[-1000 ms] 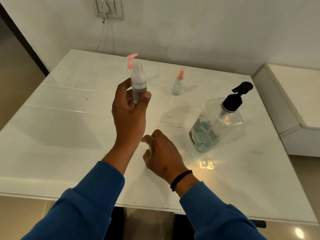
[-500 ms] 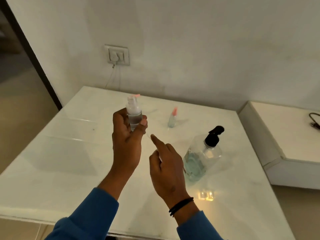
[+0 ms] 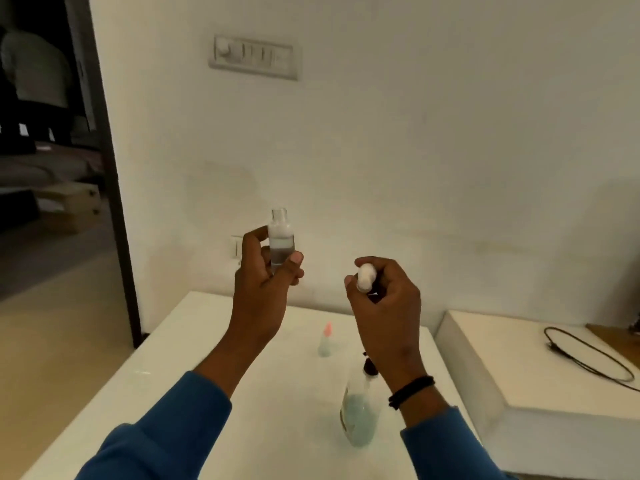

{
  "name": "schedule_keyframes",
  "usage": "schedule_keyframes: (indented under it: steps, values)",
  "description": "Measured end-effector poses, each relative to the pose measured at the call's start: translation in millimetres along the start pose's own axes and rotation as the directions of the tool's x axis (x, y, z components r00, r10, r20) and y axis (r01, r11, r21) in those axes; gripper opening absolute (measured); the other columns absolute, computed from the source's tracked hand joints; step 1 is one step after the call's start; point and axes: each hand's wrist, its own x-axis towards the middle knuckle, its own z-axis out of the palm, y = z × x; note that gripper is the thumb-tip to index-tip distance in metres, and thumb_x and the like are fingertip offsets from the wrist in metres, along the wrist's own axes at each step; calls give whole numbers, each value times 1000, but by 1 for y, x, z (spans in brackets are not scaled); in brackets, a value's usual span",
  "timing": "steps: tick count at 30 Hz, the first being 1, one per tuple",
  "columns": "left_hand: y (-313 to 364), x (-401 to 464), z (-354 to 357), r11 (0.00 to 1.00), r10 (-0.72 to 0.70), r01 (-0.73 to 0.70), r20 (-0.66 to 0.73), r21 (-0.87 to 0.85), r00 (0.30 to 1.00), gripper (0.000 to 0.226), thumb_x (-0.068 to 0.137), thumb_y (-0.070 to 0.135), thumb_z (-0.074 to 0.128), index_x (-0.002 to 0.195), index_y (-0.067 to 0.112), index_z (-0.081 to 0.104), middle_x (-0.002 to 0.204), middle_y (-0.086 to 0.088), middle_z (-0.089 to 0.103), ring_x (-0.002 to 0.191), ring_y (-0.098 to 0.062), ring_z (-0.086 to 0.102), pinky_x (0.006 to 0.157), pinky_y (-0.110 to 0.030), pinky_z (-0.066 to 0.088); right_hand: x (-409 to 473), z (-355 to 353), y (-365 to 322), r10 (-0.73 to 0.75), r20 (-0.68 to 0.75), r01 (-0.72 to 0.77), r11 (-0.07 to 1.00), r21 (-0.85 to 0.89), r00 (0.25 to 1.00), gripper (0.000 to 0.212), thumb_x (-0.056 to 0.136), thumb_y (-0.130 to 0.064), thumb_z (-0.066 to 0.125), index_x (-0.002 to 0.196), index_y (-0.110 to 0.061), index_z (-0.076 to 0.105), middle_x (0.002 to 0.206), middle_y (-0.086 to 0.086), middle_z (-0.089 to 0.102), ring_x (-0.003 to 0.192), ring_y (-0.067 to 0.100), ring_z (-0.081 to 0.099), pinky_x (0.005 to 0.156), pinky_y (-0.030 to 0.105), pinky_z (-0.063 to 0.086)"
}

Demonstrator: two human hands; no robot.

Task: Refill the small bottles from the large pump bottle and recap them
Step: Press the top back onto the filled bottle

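Nearest the camera, the large pump bottle is standing upright on the white table, partly filled with pale green liquid, its black pump head partly hidden behind the right wrist. It is sitting well within reach of both arms, presumably so that a small bottle can be brought under its spout without shifting it.

Above it, the right hand is curling its fingers round a small pale cap, apparently the pump top of the bottle in the other hand (blur is hiding its nozzle and any dip tube). The cap is being held apart from the bottle, off to the side, which is leaving the neck clear.

Level with it, the left hand is gripping the open small bottle, thumb and fingers clamped on its lower body. The bottle is being held upright in the air with the neck uncovered, a sensible posture since clear liquid is already filling roughly the lower half and tilting would spill it.

Farther back on the table, a second small bottle with a pink top is standing capped, awaiting its turn.

Judgement: uncapping is complete; filling is not yet begun.
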Motion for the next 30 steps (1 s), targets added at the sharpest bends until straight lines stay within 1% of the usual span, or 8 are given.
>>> schedule_keyframes:
  steps: [3, 4, 5, 8, 10, 13, 18, 30]
  values:
    - [35, -4, 0, 1000, 17, -17, 13, -18, 1000, 39, 97, 10, 65, 129, 23, 46, 101, -9, 71, 78, -21, 70, 74, -32, 58, 20, -13, -38, -47, 15, 47, 999, -1, 999, 21, 91, -9, 70, 95, -29, 65, 89, -3, 73, 81, 13, 70, 71, 31, 59]
    - [45, -5, -1, 1000, 21, -21, 18, -17, 1000, 39, 97, 11, 65, 129, 23, 46, 101, -9, 71, 78, -21, 70, 74, -32, 59, 26, -17, -50, -70, 19, 70, 997, -24, 997, 14, 92, -15, 70, 96, -28, 66, 88, -5, 73, 80, 14, 70, 71, 31, 59]
    - [55, -6, -2, 999, 29, -28, 24, -16, 999, 39, 97, 11, 65, 129, 22, 46, 101, -9, 71, 77, -20, 70, 74, -33, 60, 31, -22, -63, -96, 28, 97, 994, -48, 995, 5, 93, -22, 71, 96, -25, 68, 87, -7, 72, 79, 12, 68, 70, 27, 57]
    - [80, -11, -5, 999, 50, -50, 61, -7, 997, 38, 97, 12, 66, 128, 22, 47, 101, -9, 71, 75, -20, 71, 72, -32, 60, 47, -33, -100, -118, 42, 122, 988, -94, 992, 16, 94, -36, 70, 97, -20, 70, 91, -6, 71, 78, 8, 65, 66, 13, 48]
    - [94, -15, -7, 999, 51, -51, 102, -3, 993, 38, 97, 14, 66, 129, 21, 47, 103, -11, 70, 75, -21, 71, 72, -31, 61, 58, -39, -123, -81, 40, 82, 996, -20, 996, 17, 93, -36, 71, 102, -22, 70, 99, -3, 73, 84, 13, 69, 76, 23, 57]
    - [114, -20, -6, 999, 51, -49, 170, -13, 984, 40, 97, 15, 65, 132, 17, 47, 106, -15, 69, 76, -23, 71, 70, -28, 60, 73, -48, -156, -29, 68, 14, 978, 208, 997, 8, 95, -21, 71, 100, -15, 72, 97, 4, 75, 91, 28, 73, 86, 39, 61]
    - [143, -22, 0, 996, 92, -85, 210, -41, 973, 41, 97, 16, 66, 132, 15, 47, 107, -17, 69, 79, -27, 72, 71, -31, 60, 91, -67, -202, 28, 120, -84, 866, 493, 992, 15, 99, -15, 63, 95, -2, 69, 102, 26, 72, 93, 36, 74, 88, 44, 61]
    - [183, -19, 15, 992, 117, -104, 250, -66, 961, 38, 95, 14, 67, 129, 11, 50, 107, -19, 70, 78, -30, 72, 74, -36, 61, 105, -104, -248, -88, 184, -58, 745, 665, 979, 24, 102, -19, 57, 107, 4, 61, 97, 25, 71, 95, 42, 73, 83, 42, 62]
